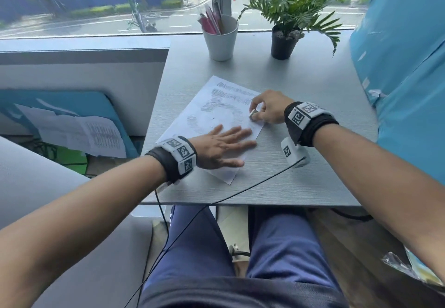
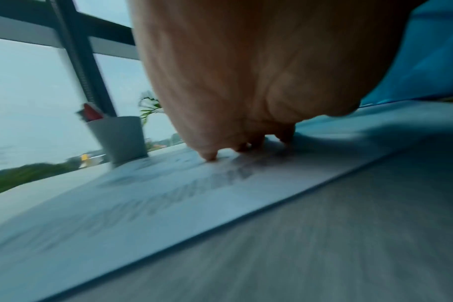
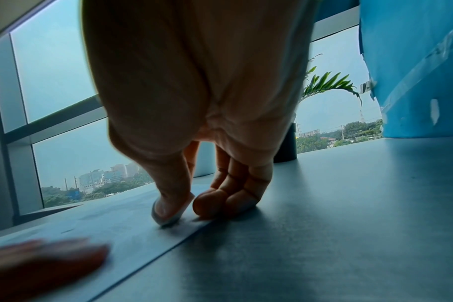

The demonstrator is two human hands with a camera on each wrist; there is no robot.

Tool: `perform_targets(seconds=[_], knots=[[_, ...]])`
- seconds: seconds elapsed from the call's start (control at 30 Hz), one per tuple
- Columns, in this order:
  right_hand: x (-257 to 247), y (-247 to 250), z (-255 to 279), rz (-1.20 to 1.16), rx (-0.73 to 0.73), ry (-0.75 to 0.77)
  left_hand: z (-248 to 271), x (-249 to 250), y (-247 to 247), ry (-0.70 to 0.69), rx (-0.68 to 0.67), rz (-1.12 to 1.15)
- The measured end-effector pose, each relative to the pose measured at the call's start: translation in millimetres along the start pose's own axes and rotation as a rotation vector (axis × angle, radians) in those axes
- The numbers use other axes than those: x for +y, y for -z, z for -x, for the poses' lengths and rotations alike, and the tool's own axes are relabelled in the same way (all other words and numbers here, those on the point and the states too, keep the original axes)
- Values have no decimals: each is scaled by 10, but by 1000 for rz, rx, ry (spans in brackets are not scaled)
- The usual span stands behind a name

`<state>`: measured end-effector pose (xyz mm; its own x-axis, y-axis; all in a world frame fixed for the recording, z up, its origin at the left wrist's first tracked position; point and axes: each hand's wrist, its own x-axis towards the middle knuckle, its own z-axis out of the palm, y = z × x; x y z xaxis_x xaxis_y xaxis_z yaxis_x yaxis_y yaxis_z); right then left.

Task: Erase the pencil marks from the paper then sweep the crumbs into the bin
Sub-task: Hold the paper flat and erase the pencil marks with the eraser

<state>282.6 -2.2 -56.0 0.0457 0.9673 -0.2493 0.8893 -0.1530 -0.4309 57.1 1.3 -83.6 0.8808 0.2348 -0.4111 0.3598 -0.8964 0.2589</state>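
Note:
A white sheet of paper (image 1: 216, 110) with grey pencil scribbles lies tilted on the grey table (image 1: 301, 182). My left hand (image 1: 221, 147) lies flat on the paper's near part, fingers spread and straight. My right hand (image 1: 261, 112) pinches a small white eraser (image 1: 253, 115) and holds it against the paper's right edge. In the right wrist view the eraser (image 3: 166, 212) shows under the thumb, touching the paper (image 3: 103, 235). The left wrist view is blurred; fingertips (image 2: 210, 156) press on the paper (image 2: 142, 204). No bin is in view.
A white cup (image 1: 220, 40) holding pens and a potted plant (image 1: 285, 40) stand at the table's far edge by the window. A blue covered object (image 1: 404, 66) borders the table on the right. A black cable (image 1: 240, 194) crosses the near edge.

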Motion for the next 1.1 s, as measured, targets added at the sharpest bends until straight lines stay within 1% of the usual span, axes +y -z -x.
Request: perform_targets(seconds=[0.07, 0.13, 0.2, 0.3, 0.37, 0.5, 0.57, 0.63, 0.67, 0.7, 0.8, 0.83, 0.87, 0.9, 0.97, 1.0, 1.03, 1.07, 1.1], knots=[[-19, -9, 25, -2, 15, 13, -22, -161, 74, 151, 18, 38], [-50, 1, 53, 26, 32, 23, -64, -198, 133, 250, 8, 87], [-68, 18, 68, 57, 68, 36, -117, -167, 183, 300, -15, 145], [-110, -32, 125, 29, 116, 75, -174, -110, 213, 352, -30, 196], [-141, -92, 171, 8, 120, 130, -185, -91, 219, 370, -37, 215], [-193, -126, 232, -7, 177, 166, -211, -98, 235, 387, -49, 231], [-288, -220, 320, -3, 108, 222, -220, -81, 242, 391, -60, 236], [-386, -298, 412, 7, -20, 286, -213, -72, 247, 389, -80, 232], [-390, -287, 397, 7, -61, 285, -206, -75, 248, 386, -84, 228], [-356, -252, 334, 4, -61, 260, -203, -81, 246, 380, -84, 227], [-203, -79, 96, 28, 84, 84, -212, -108, 236, 374, -73, 229], [-193, -76, 72, 35, 120, 61, -210, -107, 239, 381, -76, 227], [-230, -110, 115, 31, 119, 62, -208, -100, 249, 386, -85, 222], [-295, -177, 195, 19, 81, 92, -211, -91, 258, 389, -95, 217], [-434, -322, 438, 6, -103, 177, -227, -83, 272, 397, -118, 208], [-451, -329, 496, -7, -170, 195, -230, -79, 285, 401, -126, 203], [-416, -285, 462, -10, -185, 193, -232, -78, 296, 407, -130, 201], [-347, -216, 352, -19, -137, 162, -232, -73, 301, 411, -134, 200], [-272, -134, 234, -16, -51, 111, -233, -67, 305, 412, -136, 196]])
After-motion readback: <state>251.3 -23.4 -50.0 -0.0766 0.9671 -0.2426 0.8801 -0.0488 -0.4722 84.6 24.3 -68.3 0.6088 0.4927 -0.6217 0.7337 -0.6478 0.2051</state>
